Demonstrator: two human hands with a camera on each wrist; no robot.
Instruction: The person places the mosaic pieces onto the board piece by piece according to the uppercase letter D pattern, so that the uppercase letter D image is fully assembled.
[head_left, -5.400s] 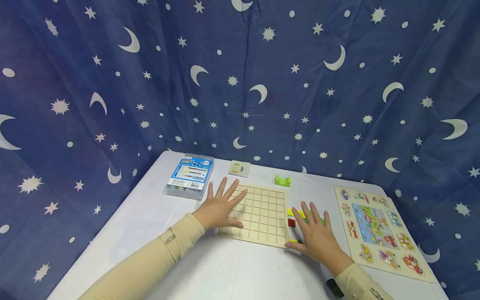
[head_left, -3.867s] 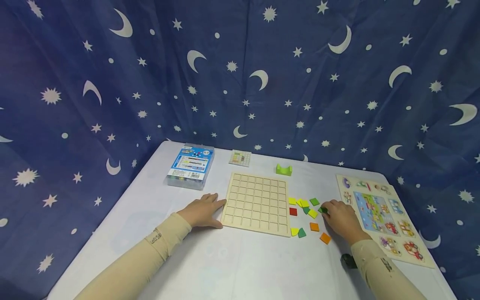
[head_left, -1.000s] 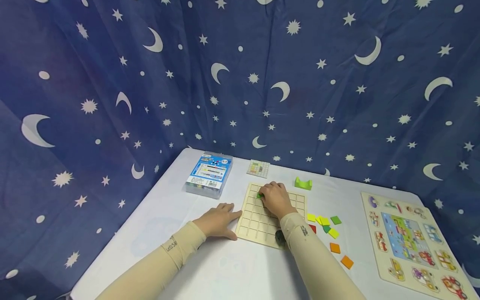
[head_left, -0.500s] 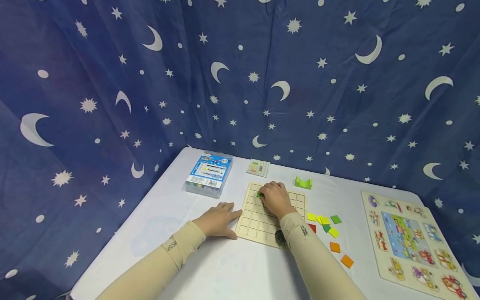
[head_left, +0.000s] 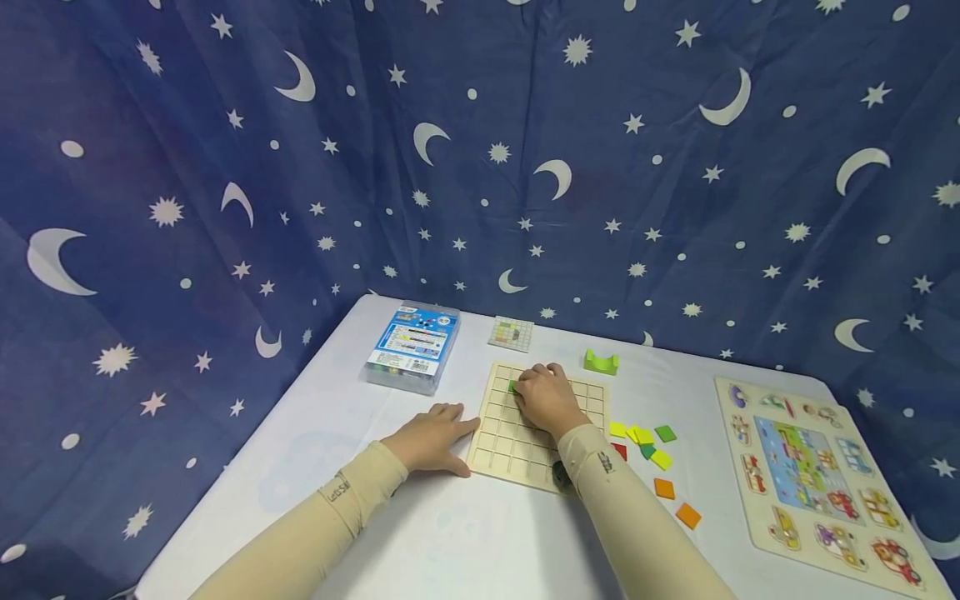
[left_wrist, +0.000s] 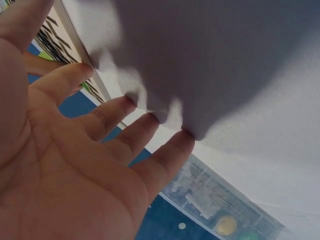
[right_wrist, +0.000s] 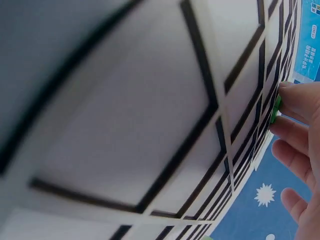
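Observation:
A pale wooden grid board (head_left: 504, 450) lies flat on the table. My right hand (head_left: 550, 400) is over its upper part, with thumb and forefinger pinching a small green tile (head_left: 513, 387) at a cell near the far left corner. The right wrist view also shows that green tile (right_wrist: 275, 109) between the fingertips, against the grid. My left hand (head_left: 433, 438) rests at the board's left edge. Its fingers are spread and fairly straight in the left wrist view, the forefinger (left_wrist: 75, 75) touching the board's side. My right hand and sleeve hide part of the grid.
Right of the board lie loose tiles: yellow (head_left: 661, 459), green (head_left: 665, 433), red (head_left: 620, 451) and orange (head_left: 688, 516). Beyond are a pattern card (head_left: 512, 333), a green notched block (head_left: 601, 362) and a clear plastic case (head_left: 414, 346). A vehicle puzzle (head_left: 828, 475) lies far right.
My right hand has moved from the loose tiles leftward onto the board, bringing the green tile. The left hand went earlier from above the board to its left edge. Both are nearly still over the last second.

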